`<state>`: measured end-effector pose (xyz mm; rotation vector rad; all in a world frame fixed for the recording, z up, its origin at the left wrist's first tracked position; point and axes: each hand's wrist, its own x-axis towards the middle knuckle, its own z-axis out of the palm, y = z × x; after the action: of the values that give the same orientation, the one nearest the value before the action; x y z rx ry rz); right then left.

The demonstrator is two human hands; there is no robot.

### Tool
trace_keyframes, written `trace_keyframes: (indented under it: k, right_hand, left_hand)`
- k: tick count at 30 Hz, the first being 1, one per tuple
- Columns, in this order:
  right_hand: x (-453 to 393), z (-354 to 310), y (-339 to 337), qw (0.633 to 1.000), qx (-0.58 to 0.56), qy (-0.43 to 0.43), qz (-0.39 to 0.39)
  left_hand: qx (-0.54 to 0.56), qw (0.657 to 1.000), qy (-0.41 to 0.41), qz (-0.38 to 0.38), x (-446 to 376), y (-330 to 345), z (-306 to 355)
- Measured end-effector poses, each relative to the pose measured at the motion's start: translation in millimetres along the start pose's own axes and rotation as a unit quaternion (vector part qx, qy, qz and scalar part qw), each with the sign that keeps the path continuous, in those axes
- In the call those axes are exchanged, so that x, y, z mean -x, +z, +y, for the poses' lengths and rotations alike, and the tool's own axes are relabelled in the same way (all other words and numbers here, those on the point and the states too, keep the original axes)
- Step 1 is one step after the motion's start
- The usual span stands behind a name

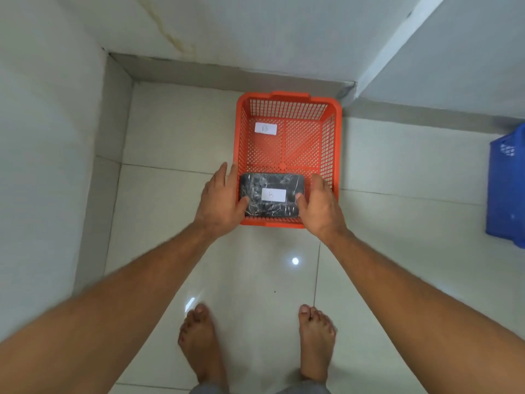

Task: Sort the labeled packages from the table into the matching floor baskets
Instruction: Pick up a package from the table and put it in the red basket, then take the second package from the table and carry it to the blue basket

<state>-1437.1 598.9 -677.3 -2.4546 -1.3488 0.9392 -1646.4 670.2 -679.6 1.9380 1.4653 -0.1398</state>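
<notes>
An orange mesh basket [335, 143] stands on the floor near the wall corner, with a white "B" tag [265, 128] lying on its bottom at the far left. A black plastic-wrapped package [255, 183] with a white "B" label [273, 194] is over the basket's near end. My left hand [218, 200] grips the package's left side, thumb on top. My right hand [321, 206] grips its right side. Whether the package rests on the basket's bottom or hangs above it I cannot tell.
A blue plastic basket [505, 189] sits on the floor at the right edge, partly cut off. Walls close in on the left and behind the orange basket. My bare feet [199, 342] stand on glossy tiles just in front of it.
</notes>
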Motion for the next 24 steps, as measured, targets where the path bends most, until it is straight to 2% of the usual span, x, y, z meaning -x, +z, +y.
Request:
trace_keyframes:
  k: [5, 14, 19, 24]
  right_hand:
    - [28.8, -42.8, -80.7, 0.994, 0.057, -0.088, 0.023]
    - [142.1, -161.6, -304.0, 0.990, 0.048, -0.112, 0.074]
    - [228.1, -223.2, -431.2, 0.982, 0.034, -0.121, 0.138]
    - [320.0, -267.4, -524.6, 0.970, 0.035, -0.126, 0.206]
  left_hand:
    - [-0.060, 0.996, 0.060, 0.008, 27.4, -81.6, 40.4]
    - [-0.061, 0.987, 0.141, 0.043, 145.2, -286.6, 163.6]
    - [-0.067, 0.976, 0.190, 0.085, 227.8, -403.7, 233.4]
    - [-0.079, 0.962, 0.233, 0.115, 309.1, -502.9, 285.6]
